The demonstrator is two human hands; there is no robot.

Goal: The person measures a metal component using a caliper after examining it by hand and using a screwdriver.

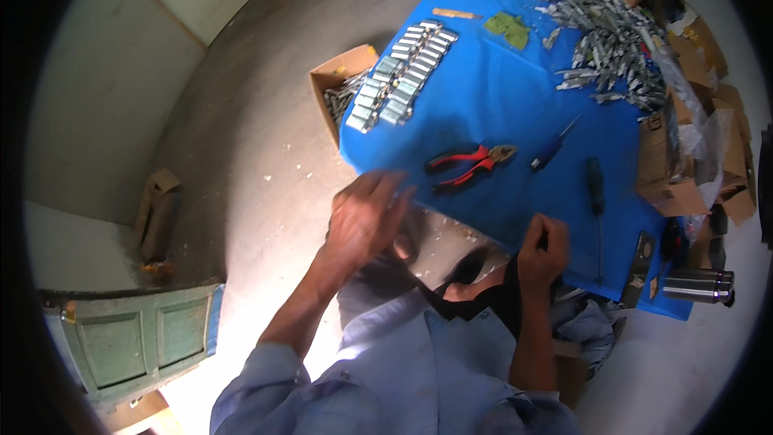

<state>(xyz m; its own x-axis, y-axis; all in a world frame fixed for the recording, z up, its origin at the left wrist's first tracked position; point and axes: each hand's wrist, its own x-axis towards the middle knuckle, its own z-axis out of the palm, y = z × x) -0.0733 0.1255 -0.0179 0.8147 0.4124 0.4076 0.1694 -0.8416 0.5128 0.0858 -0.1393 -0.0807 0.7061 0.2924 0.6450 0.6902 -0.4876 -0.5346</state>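
currently, right hand point(543, 251) curled at near edge of blue table cover point(515, 117); cannot tell if fingers pinch anything. left hand point(366, 213) blurred, just off table's left corner, fingers stretched forward; cannot tell whether gripping. green-handled screwdriver point(595, 181) lying right of right hand. red-handled pliers point(488, 163) flat on cover, beyond and between hands, touching neither, handles pointing toward left hand's side. blue-handled tool point(547, 155) right of pliers. farther, metal pieces point(403, 72) rowed along left edge, green cloth point(507, 30), loose metal heap point(604, 48) at far right.
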